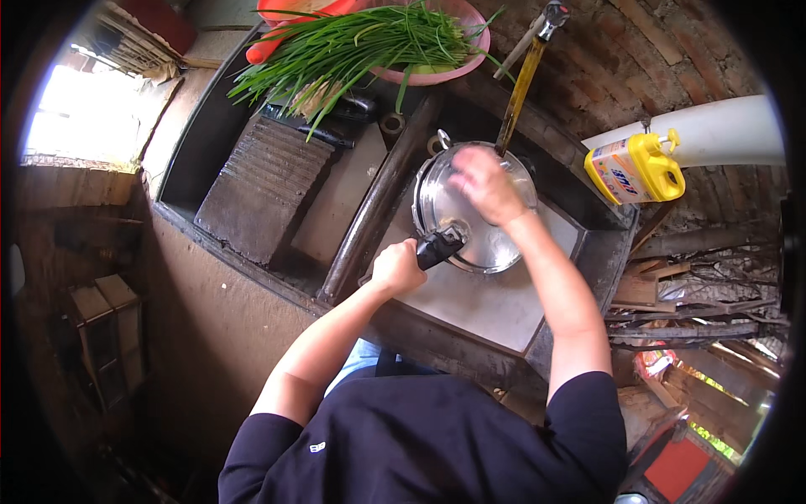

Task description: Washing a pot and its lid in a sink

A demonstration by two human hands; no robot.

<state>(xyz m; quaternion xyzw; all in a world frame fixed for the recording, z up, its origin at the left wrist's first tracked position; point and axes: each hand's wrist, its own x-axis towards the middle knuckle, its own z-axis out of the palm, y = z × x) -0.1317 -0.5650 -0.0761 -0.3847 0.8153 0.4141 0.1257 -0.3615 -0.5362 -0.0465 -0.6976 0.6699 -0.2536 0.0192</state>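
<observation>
A shiny round metal cooking pot [497, 242], which looks like a pressure cooker, sits in the right basin [497, 315] of a dark-rimmed double sink. My left hand [398, 268] is wrapped around its black handle [441, 247] on the near side. Over the far part of the pot, my right hand [488, 183] is blurred by motion. Its fingers point toward the far left rim, and whether they hold anything cannot be made out. A tap with a yellowish pipe [519, 94] reaches down to the pot's far edge, behind my right hand.
Green chives or similar leaves [371, 41] spill from a pink plastic basin [475, 63] at the back. A ridged washing slab [271, 183] lies in the left basin, beyond a dark divider [378, 201]. Right of the sink stands a yellow pump bottle [620, 170], near a brick wall [630, 69].
</observation>
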